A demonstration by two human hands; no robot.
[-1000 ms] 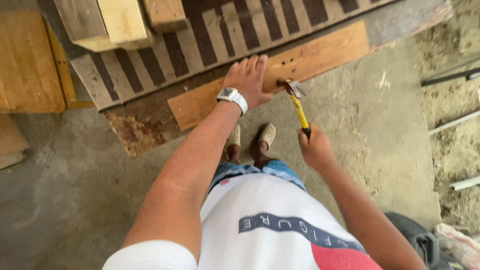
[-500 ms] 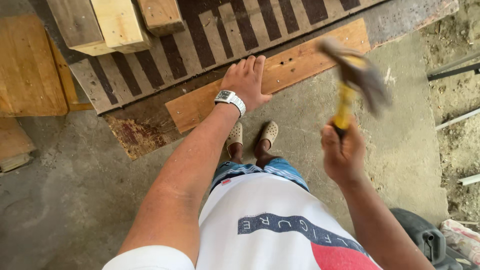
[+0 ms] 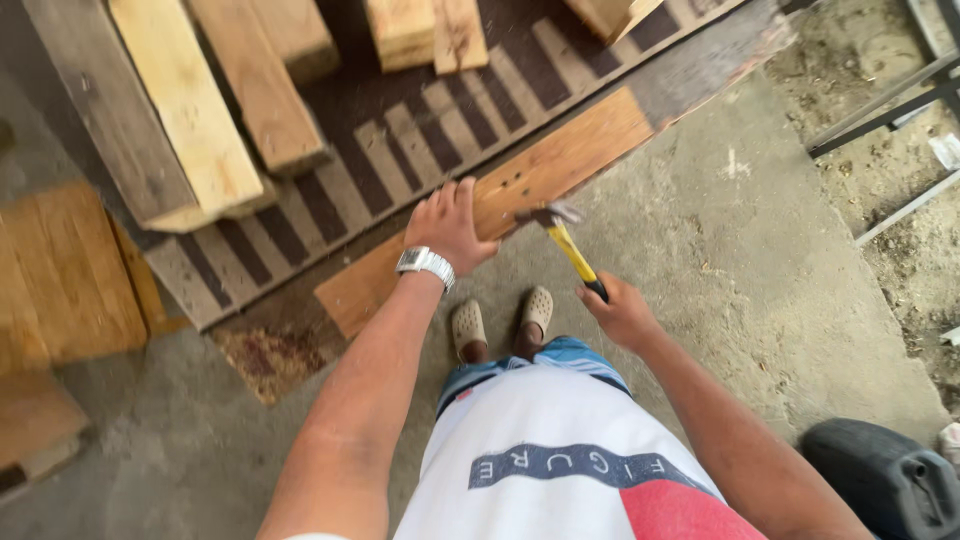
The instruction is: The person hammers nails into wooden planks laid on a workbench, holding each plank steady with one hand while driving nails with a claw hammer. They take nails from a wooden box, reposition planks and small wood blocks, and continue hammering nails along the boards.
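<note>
Hammer (image 3: 570,245) swung down, head now at plank (image 3: 500,205); left hand (image 3: 450,228) stays pressed.

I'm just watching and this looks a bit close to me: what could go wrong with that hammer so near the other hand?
1. The hammer head is down on the plank right beside the left hand, so a stray blow could catch its fingers.
2. The right hand grips the handle at its far end, which may loosen aim.
3. The open clogs stand just below; a dropped hammer could hit them.
</note>
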